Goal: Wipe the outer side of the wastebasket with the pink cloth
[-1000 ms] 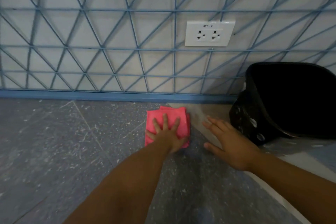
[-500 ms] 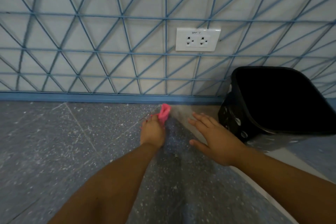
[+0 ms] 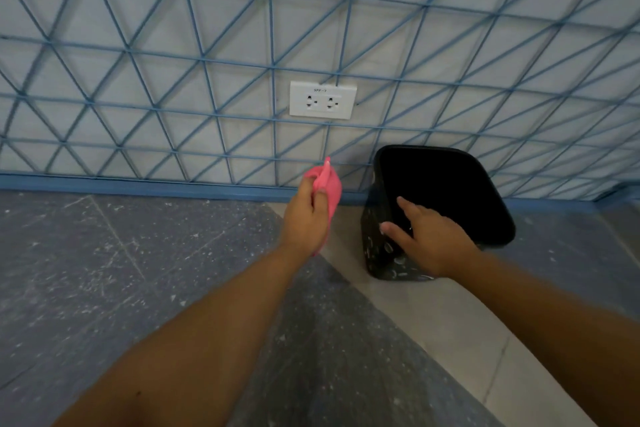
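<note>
Only writing I can spot is the little label on the white double wall socket (image 3: 323,100), reads something like "9PP-7", too small to be sure. The socket sits on a pale wall (image 3: 104,80) covered in a pattern of blue crossing lines that makes triangles all over, with a blue skirting strip (image 3: 138,185) running along the bottom.

Floor (image 3: 104,270) is dark grey speckled tile with white flecks and scuffs, and a lighter beige band (image 3: 433,322) cuts diagonally across it from the wall toward the lower right.

One container here: a black bin (image 3: 446,191) standing on that beige band just in front of the wall, right of the socket. Its inside is just black, can't tell if anything's in there. The outside has pale smudgy marks low down.

Left hand (image 3: 306,218) is raised off the floor, fingers curled round a pink cloth (image 3: 329,189), which is bunched up in the grip with a corner poking up in front of the skirting. Right hand (image 3: 429,236) is at the bin's near left edge, fingers spread and fairly straight, index reaching over the rim and the thumb against the outer side, so touching rather than clamping
</note>
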A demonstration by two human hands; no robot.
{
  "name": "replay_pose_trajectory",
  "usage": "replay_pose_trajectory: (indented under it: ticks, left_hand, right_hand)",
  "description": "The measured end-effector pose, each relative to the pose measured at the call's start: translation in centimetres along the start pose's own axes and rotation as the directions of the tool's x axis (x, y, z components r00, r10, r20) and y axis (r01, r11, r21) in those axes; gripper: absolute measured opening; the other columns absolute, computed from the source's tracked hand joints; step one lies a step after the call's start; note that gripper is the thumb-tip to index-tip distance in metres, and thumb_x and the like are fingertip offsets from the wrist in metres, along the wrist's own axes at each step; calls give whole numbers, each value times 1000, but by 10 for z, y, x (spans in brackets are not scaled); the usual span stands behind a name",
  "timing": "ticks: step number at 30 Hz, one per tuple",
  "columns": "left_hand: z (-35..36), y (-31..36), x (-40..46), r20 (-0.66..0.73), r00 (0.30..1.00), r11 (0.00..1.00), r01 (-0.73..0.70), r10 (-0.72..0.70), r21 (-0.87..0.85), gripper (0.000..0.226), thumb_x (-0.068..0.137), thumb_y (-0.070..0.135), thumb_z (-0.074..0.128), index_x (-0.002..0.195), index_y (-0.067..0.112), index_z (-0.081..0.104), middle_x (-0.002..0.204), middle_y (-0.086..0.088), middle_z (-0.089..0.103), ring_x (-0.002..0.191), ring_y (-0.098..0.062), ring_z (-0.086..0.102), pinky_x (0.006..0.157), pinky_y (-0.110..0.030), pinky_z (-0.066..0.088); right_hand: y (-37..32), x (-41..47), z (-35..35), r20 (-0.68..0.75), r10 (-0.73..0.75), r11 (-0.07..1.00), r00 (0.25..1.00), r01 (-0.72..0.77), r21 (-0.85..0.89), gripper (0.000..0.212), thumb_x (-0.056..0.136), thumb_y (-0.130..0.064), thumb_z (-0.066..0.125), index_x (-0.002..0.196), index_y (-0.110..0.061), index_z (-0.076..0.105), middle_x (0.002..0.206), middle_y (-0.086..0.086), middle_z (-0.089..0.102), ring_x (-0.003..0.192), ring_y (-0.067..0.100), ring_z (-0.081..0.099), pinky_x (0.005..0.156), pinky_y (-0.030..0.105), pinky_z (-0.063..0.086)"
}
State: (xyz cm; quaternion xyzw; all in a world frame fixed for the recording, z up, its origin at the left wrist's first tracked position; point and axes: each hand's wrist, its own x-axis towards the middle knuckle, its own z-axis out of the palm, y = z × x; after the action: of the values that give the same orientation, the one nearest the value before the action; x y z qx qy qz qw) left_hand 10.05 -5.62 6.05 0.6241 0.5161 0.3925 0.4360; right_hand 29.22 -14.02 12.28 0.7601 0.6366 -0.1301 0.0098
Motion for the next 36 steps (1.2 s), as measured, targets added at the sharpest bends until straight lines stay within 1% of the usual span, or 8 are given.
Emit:
replay_pose_trajectory:
  ticks: [3, 10, 15, 22, 24, 27, 30, 36]
  left_hand:
    - [16, 7, -6, 6, 997, 992, 72, -72, -99, 40, 119, 32, 39, 150, 17, 58, 121, -18, 74, 108, -32, 69, 92, -44, 53]
    - [22, 9, -11, 23, 900, 790, 394, -436, -469, 36, 118, 37, 40, 90, 19, 54, 69, 0, 51, 62, -17, 51, 64, -32, 44]
    - [24, 9, -7, 197, 819, 448, 477, -539, -756, 38, 108, 30, 64, 137, 5, 66, 123, -18, 74, 104, -29, 71, 100, -47, 59]
    - [34, -5, 1, 262, 779, 437, 557, -570, -706, 50, 107, 18, 53, 58, 21, 63, 56, -3, 57, 49, -13, 53, 57, -24, 48]
    - [48, 6, 3, 310, 824, 499, 541, -474, -677, 45, 111, 23, 44, 94, 5, 82, 71, 0, 80, 52, -7, 70, 53, -16, 55]
    - [67, 18, 6, 300, 865, 537, 489, -402, -688, 63, 115, 27, 37, 165, -10, 24, 134, -6, 79, 63, -5, 73, 63, -16, 60]
    - [79, 17, 6, 291, 899, 491, 425, -328, -760, 63, 119, 47, 24, 166, 11, 45, 159, -12, 62, 131, -19, 70, 117, -31, 55]
    - [90, 5, 2, 242, 887, 525, 432, -392, -733, 61, 117, 48, 32, 156, 10, 59, 150, -14, 69, 139, -29, 67, 122, -43, 51]
  right_hand:
    - [2, 2, 4, 28, -79, 988, 997, 82, -131, 58, 93, -62, 29, 111, -16, 61, 112, 12, 64, 108, 29, 56, 89, 40, 45]
    - [0, 8, 16, 13, -126, 990, 992, 127, -57, 39, 98, -52, 29, 88, -21, 50, 82, 7, 61, 79, 27, 62, 63, 35, 41]
    - [-4, 14, 16, 60, -230, 966, 971, 235, -108, 35, 98, -52, 29, 85, -22, 43, 78, 5, 57, 79, 29, 60, 63, 34, 36]
    - [-3, 24, 12, 86, -252, 967, 964, 255, -25, 44, 97, -52, 28, 95, -19, 57, 87, 7, 66, 78, 26, 61, 74, 41, 50]
    - [-8, 27, 14, 82, -285, 955, 955, 290, -57, 45, 97, -52, 27, 92, -18, 56, 84, 6, 65, 75, 26, 61, 71, 40, 49]
    - [-17, 30, 20, 51, -328, 938, 943, 332, -98, 44, 97, -51, 26, 88, -18, 54, 78, 4, 61, 71, 25, 60, 69, 40, 48]
    - [-20, 33, 22, 27, -352, 925, 936, 352, -146, 39, 98, -48, 28, 83, -20, 50, 75, 4, 61, 67, 22, 59, 66, 39, 47]
    - [-17, 35, 21, 20, -401, 899, 916, 397, -184, 39, 99, -46, 29, 85, -18, 53, 77, 5, 63, 67, 24, 60, 66, 39, 47]
